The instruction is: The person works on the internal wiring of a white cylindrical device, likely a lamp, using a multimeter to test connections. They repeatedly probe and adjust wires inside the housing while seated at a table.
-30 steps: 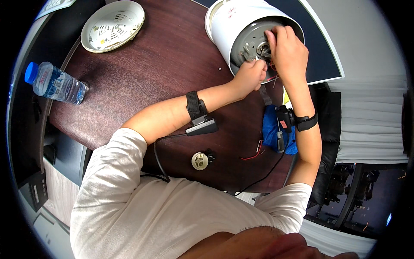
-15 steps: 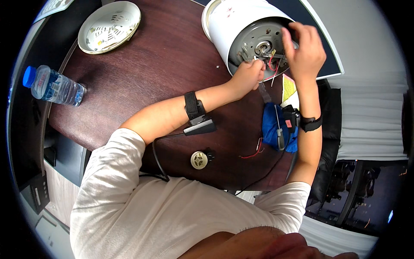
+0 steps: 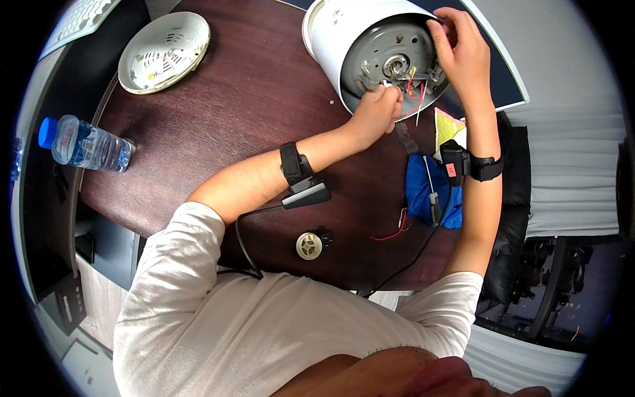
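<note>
A white cylindrical appliance lies on its side at the far right of the table. Its open bottom faces me and shows a grey metal plate with a round centre fitting. Red and white wires hang out over the lower rim. My left hand is closed at that rim, pinching a small white piece whose kind I cannot make out. On the upper right rim, my right hand grips the housing edge, thumb toward the opening and fingers curled behind.
A round off-white cover with slots lies at the far left, above a water bottle. A screwdriver rests on blue cloth. Nearer are a loose red wire and a small round part. Cables run from both wrist straps.
My right hand has moved up and away, from in front of the opening onto the rim. The left hand stays pinched at the lower rim. The whole view has shifted slightly.
</note>
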Action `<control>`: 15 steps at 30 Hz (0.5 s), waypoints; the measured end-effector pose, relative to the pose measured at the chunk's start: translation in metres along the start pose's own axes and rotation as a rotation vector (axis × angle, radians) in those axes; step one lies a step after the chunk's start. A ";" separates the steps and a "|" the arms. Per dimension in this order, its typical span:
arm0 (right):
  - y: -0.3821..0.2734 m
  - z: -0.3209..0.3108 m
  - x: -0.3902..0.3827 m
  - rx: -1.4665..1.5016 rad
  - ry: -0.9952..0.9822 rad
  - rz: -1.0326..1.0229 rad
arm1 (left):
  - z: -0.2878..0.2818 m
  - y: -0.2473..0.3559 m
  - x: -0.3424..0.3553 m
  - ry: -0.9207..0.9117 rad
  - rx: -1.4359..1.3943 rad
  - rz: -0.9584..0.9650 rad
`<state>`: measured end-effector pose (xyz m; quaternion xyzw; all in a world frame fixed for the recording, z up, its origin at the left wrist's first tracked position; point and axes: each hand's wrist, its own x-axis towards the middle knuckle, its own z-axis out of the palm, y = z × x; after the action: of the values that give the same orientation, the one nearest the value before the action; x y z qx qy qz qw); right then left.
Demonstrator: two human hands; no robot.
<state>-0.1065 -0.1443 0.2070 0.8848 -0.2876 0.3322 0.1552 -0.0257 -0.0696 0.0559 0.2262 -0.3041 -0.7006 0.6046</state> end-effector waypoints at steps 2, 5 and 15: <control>0.001 0.000 -0.003 0.078 -0.002 0.022 | -0.001 0.001 0.001 -0.002 -0.002 -0.002; 0.005 0.000 -0.010 0.120 -0.083 -0.049 | -0.001 0.000 0.002 -0.009 -0.005 0.005; -0.005 0.018 -0.014 -0.156 -0.099 -0.354 | 0.000 -0.001 0.002 -0.008 -0.038 -0.004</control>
<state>-0.1028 -0.1432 0.1841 0.9220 -0.1598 0.2327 0.2650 -0.0270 -0.0716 0.0558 0.2122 -0.2928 -0.7083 0.6063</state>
